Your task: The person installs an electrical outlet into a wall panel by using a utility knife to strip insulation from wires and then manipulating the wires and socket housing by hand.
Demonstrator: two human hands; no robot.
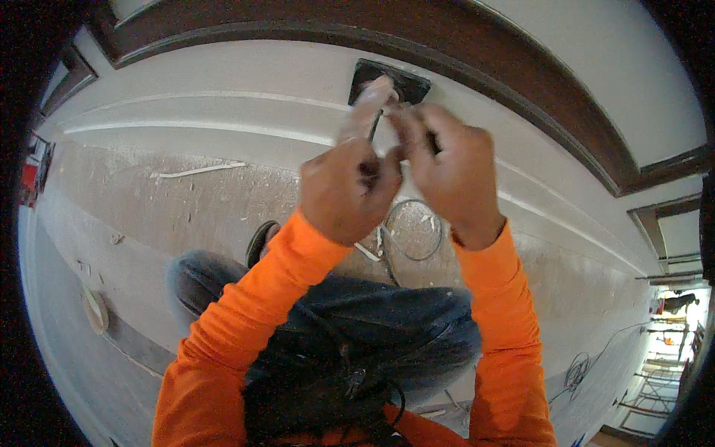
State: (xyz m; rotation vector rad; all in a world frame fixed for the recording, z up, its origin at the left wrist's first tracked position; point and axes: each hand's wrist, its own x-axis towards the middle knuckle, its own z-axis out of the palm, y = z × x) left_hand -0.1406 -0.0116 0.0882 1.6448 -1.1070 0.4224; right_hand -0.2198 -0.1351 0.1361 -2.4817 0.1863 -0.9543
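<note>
Both my hands are raised close together in front of a black rectangular wall box (418, 87) set low in the pale wall. My left hand (346, 175) is closed in a pinch, with one finger stretched up toward the box. A thin dark wire (376, 125) shows at its fingers. My right hand (454, 160) is closed too, its fingertips almost meeting the left ones. Whatever lies between those fingertips is blurred and partly hidden. Beneath my hands, a grey cable (417, 258) lies looped on the floor.
White scraps and a long pale strip (202, 170) lie on the dusty floor (149, 197). My bent legs (372, 309) are below my arms. Dark wood trim (313, 31) runs above the box. Another coiled cable (576, 370) and scaffold-like frames (659, 387) are at the right.
</note>
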